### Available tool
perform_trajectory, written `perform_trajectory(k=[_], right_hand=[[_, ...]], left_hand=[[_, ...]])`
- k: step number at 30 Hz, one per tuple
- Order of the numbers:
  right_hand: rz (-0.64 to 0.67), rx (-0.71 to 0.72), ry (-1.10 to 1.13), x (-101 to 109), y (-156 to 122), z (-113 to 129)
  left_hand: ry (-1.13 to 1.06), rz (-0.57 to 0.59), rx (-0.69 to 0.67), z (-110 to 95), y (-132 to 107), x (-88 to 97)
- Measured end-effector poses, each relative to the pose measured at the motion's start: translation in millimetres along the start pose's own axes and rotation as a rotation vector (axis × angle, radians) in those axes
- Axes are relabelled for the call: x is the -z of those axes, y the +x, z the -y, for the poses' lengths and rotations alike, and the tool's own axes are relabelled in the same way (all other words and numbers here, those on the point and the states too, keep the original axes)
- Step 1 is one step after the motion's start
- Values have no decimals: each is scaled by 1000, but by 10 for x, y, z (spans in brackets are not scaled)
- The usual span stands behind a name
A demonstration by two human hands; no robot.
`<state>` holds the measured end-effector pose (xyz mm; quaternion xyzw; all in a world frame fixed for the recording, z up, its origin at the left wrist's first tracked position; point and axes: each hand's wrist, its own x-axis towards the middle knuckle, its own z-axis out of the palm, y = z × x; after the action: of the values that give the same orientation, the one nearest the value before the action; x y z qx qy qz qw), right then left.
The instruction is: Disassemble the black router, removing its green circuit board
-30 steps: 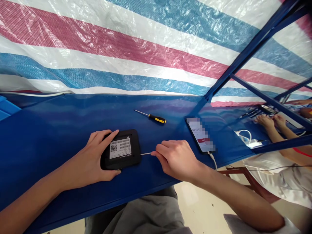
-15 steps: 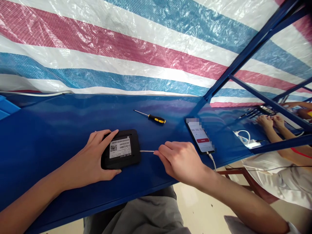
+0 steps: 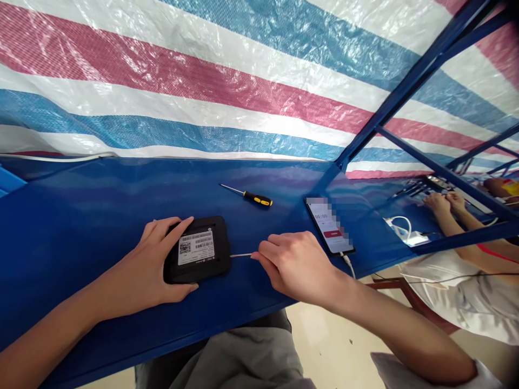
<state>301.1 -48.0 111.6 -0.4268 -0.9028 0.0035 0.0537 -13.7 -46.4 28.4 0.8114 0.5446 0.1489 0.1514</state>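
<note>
My left hand [image 3: 141, 270] grips a flat black device [image 3: 221, 246] by its left end, fingers over the top edge and thumb along the near edge. A white label [image 3: 197, 248] with barcodes and a QR code faces up on it. In a closed fist, my right hand [image 3: 295, 265] holds a thin pale rod [image 3: 242, 255], like a tool's shaft. Its far end meets the right side of the device; whether it goes in I cannot tell. The rest of the rod is hidden inside the fist. Beyond both hands lies a black-and-yellow screwdriver [image 3: 257, 199].
A phone [image 3: 330, 227] with a timer on its screen and a white cable lies right of my right hand on the blue table [image 3: 101, 205]. Blue frame bars [image 3: 405, 97] rise at the right. Past them, another person's hands [image 3: 446, 202] work near a white power strip [image 3: 413, 236].
The whole view has shifted slightly. My left hand still holds the device, and the right hand with the rod keeps nearly the same place beside it.
</note>
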Motion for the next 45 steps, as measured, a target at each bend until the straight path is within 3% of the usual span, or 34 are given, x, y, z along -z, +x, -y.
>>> perform_trajectory(k=[10,17,34,45], right_hand=[[214,13,-100,248,209,56],[270,79,-151,425,308,110],[273,136,-205,428,373,132],[372,129,-215,505,551,256]], left_hand=[[-25,-17,28,7,0,-26],[-26,-15,12,26,2,-38],[-25,-29,25,39,-5,-74],[5,-16,18,48,10,-69]])
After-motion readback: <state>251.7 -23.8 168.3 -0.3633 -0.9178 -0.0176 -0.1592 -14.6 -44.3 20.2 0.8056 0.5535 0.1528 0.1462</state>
